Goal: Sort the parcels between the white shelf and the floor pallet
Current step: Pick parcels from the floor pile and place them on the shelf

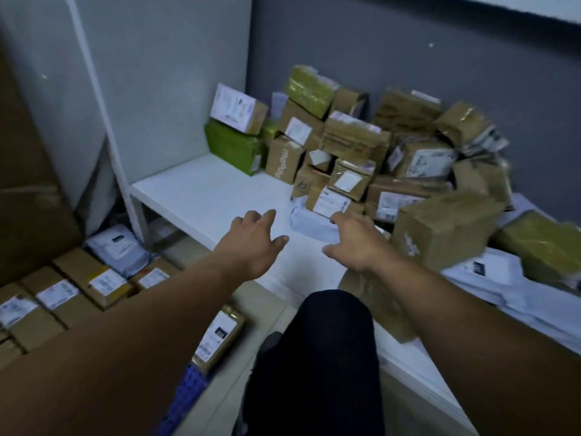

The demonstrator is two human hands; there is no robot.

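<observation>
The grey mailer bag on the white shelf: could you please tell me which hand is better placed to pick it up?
Likely the right hand: its open fingers are right at the near edge of the grey mailer bag. The left hand hovers open over bare white shelf, beside the bag.

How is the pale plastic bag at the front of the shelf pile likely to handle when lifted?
The bag looks soft and wrinkled, so it would probably sag. A labelled box seems to rest on its back edge, so pulling may tip that box.
</observation>
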